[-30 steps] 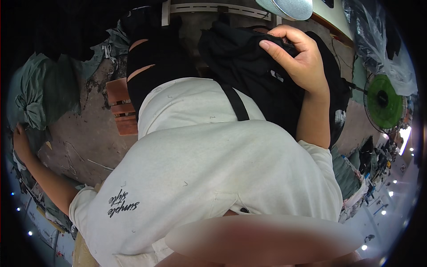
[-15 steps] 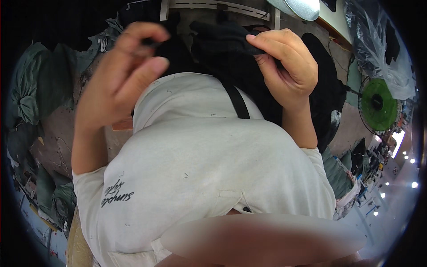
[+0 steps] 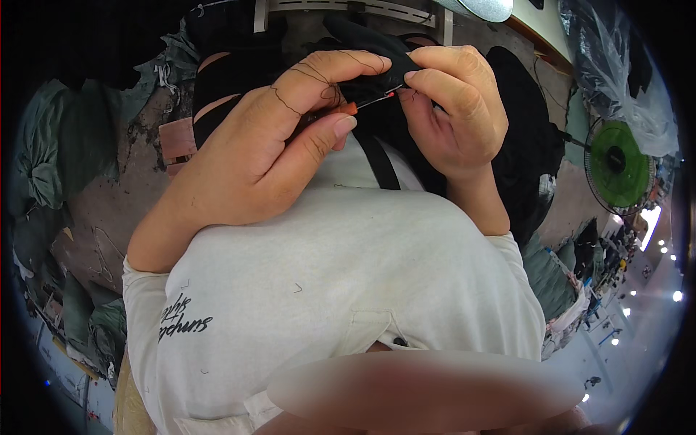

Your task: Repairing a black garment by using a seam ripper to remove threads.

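A seam ripper (image 3: 349,109) with an orange collar, metal shaft and small red ball at its tip lies in my left hand (image 3: 268,148), fingers closed round its handle. Thin dark thread (image 3: 303,75) is looped loosely over the same hand's fingers. My right hand (image 3: 460,109) pinches the edge of a piece of black fabric (image 3: 366,40) between thumb and fingers. The ripper's tip reaches the fabric just beside my right fingertips; whether it is under a stitch I cannot tell. My left index fingertip rests at the fabric's edge.
More black cloth (image 3: 518,123) lies over my lap and to the right. A green-bladed fan (image 3: 616,163) stands on the right below a clear plastic bag (image 3: 616,72). Green sacks (image 3: 69,141) are piled at the left. A white metal frame (image 3: 355,6) is ahead.
My left hand has moved right, bringing the seam ripper to the fabric; earlier it was apart and blurred. My right hand keeps its pinch and has shifted slightly left.
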The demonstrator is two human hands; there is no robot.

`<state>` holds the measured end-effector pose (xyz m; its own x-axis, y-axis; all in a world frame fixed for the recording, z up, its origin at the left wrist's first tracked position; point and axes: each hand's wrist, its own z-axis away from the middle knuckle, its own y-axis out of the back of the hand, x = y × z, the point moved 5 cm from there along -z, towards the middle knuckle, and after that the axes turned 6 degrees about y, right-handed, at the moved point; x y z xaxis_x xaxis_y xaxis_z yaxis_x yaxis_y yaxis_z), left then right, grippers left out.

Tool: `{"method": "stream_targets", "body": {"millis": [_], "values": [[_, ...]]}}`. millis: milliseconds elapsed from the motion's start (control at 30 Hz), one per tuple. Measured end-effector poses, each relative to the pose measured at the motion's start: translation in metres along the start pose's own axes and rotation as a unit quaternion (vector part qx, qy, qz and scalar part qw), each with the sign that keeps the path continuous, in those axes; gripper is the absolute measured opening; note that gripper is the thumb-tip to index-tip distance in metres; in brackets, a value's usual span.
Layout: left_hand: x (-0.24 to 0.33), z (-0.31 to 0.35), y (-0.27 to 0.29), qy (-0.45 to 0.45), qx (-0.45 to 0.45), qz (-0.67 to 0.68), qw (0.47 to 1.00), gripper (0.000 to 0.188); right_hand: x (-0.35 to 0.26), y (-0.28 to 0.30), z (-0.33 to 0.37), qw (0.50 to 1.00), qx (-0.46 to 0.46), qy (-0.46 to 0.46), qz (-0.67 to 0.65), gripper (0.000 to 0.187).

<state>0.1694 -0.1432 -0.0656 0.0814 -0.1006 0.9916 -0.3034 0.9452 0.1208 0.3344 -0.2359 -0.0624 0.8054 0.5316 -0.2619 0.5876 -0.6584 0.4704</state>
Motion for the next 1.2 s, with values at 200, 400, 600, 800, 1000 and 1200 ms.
{"method": "stream_targets", "body": {"millis": [200,400,600,800,1000,1200], "values": [[-0.0016,-0.001,0.001,-0.006,-0.001,-0.018,1.0,0.046,0.0004,-0.0002,-0.0016,1.0,0.005,0.014,0.012,0.034],[-0.0012,0.0001,0.0021,-0.003,0.0,-0.017,1.0,0.045,-0.0002,-0.0015,-0.0037,1.0,0.006,0.013,0.016,0.033],[-0.0018,-0.0012,0.0009,-0.006,0.008,-0.009,1.0,0.044,-0.0017,-0.0022,-0.0045,1.0,0.01,0.0,0.021,0.032],[-0.0018,-0.0031,0.0,0.0,0.01,-0.004,1.0,0.043,-0.0001,-0.0037,-0.0039,1.0,0.016,-0.014,0.023,0.032],[-0.0021,-0.0035,-0.0001,0.002,0.014,0.0,1.0,0.043,0.0005,-0.0042,-0.0029,0.999,0.02,-0.017,0.019,0.031],[-0.0015,-0.0034,0.0008,0.008,0.014,-0.001,1.0,0.043,-0.0006,-0.0045,-0.0034,0.999,0.016,-0.022,0.021,0.032]]}}
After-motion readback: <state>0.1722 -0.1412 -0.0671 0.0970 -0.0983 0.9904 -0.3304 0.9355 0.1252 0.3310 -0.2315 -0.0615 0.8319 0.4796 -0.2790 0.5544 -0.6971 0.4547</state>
